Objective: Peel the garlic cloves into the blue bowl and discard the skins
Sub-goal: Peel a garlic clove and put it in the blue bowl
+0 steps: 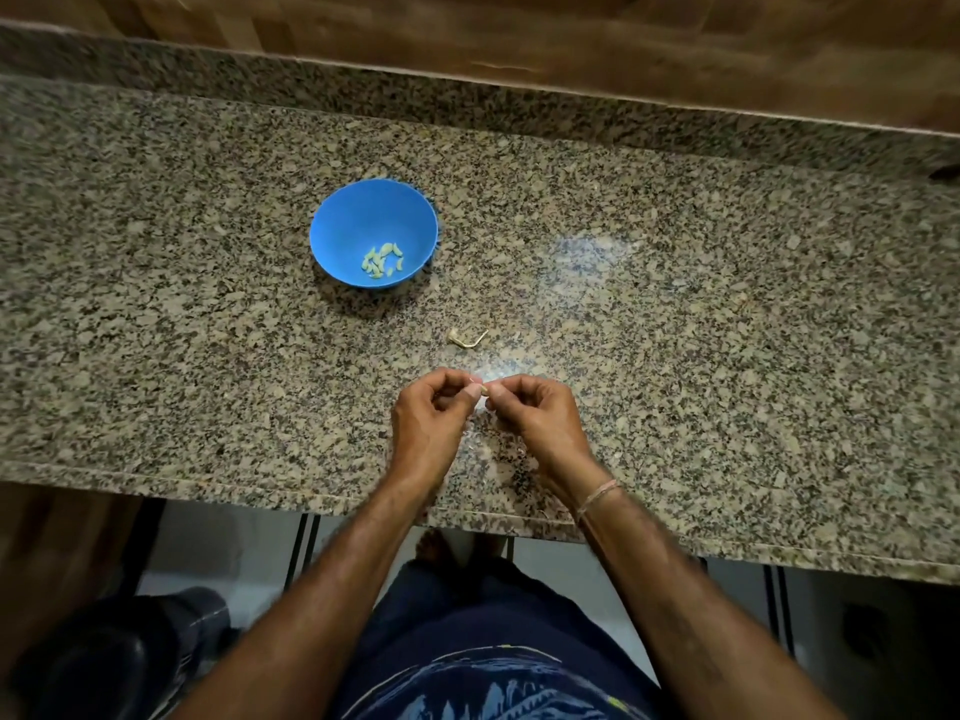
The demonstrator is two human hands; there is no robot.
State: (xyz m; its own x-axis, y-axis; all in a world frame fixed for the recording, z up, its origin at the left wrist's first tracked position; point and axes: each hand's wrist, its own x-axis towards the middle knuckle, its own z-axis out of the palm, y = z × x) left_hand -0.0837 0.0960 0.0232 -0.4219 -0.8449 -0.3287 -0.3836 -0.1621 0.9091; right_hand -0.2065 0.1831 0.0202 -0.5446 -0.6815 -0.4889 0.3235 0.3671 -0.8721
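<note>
**Both hands pinch one garlic clove over the counter**

The left hand and right hand meet just above the granite counter, near its front edge. Each has its fingers curled, and thumb and fingertips pinch opposite ends of a small garlic clove. Only a sliver of the clove shows between the thumbs.

The blue bowl stands on the counter farther back and to the left, well apart from the hands. A small heap of peeled cloves lies in its bottom. A bent, dry stem piece lies on the granite between the bowl and the hands, nearer the hands. A thread bracelet circles the right wrist.
</note>
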